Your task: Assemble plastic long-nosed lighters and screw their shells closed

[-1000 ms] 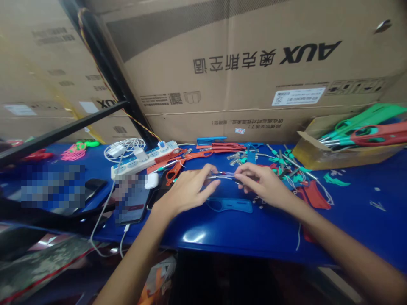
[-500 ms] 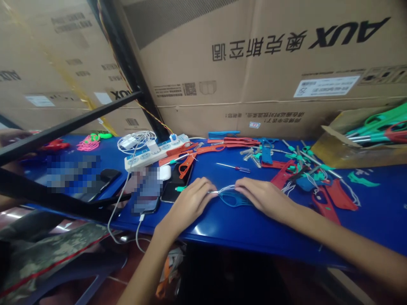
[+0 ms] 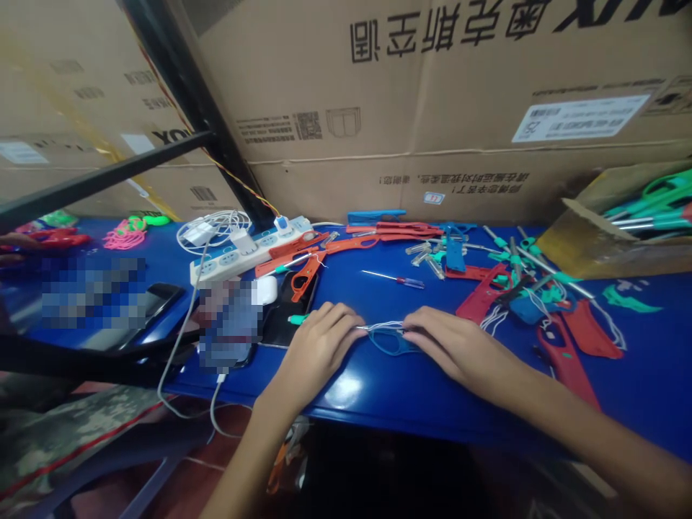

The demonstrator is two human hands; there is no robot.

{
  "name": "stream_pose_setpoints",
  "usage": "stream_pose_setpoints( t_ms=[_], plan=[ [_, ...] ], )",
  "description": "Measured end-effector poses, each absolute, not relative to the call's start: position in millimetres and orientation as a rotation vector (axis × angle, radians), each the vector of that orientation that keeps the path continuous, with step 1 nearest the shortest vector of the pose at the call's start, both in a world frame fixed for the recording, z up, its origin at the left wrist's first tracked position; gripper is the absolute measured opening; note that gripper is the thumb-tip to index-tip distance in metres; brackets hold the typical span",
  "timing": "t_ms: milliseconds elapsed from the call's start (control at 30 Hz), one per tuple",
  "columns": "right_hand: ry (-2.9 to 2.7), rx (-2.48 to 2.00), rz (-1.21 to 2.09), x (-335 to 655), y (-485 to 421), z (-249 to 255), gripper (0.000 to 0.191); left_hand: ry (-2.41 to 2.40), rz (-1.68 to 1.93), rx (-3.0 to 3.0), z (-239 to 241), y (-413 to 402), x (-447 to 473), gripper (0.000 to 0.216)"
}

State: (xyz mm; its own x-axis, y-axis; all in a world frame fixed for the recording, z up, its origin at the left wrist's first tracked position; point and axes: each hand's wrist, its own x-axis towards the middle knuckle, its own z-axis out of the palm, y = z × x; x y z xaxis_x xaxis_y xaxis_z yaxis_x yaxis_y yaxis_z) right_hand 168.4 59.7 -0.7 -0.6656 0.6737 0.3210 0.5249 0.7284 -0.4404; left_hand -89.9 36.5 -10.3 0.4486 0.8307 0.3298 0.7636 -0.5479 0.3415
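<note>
My left hand (image 3: 323, 342) is closed on a lighter nozzle, a thin metal tube whose green end (image 3: 297, 319) sticks out on the far side of the fingers. White wires (image 3: 385, 325) run from the tube across to my right hand (image 3: 451, 344), which pinches their other end. What else the right fingers hold is hidden. Below the wires is a blue translucent lighter handle shell (image 3: 393, 344), partly covered by the right hand; I cannot tell whether that hand grips it. A small screwdriver (image 3: 406, 281) lies on the blue table (image 3: 346, 393) beyond both hands.
Red handle shells (image 3: 483, 294) and metal tubes with wires lie heaped to the right. An open box (image 3: 576, 241) of lighters stands behind them. On the left are a power strip (image 3: 251, 252), phones (image 3: 232, 324) and a black metal frame (image 3: 189, 86). Another person's hand shows at far left.
The view has shifted, with the background sliding left and the box at right moving outward. Both hands keep their hold, and the wires between them look straighter.
</note>
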Motion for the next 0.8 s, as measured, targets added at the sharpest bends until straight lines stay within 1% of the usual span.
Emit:
stream_pose_setpoints(
  t_ms=[233, 500, 800],
  plan=[
    [-2.495, -0.904, 0.417, 173.4, 58.5, -3.2, 0.024, 1.437, 0.691, 2.549, -11.3, 36.6, -90.4, 0.020],
    [-2.586, -0.866, 0.219, 173.7, 54.4, -3.6, 0.029, 1.429, 0.759, 2.527, -8.7, 35.6, -90.7, 0.019],
    [-2.550, -0.899, 0.405, 174.4, 56.6, -4.3, 0.031, 1.419, 0.800, 2.511, -10.7, 35.3, -90.1, 0.021]
  ],
)
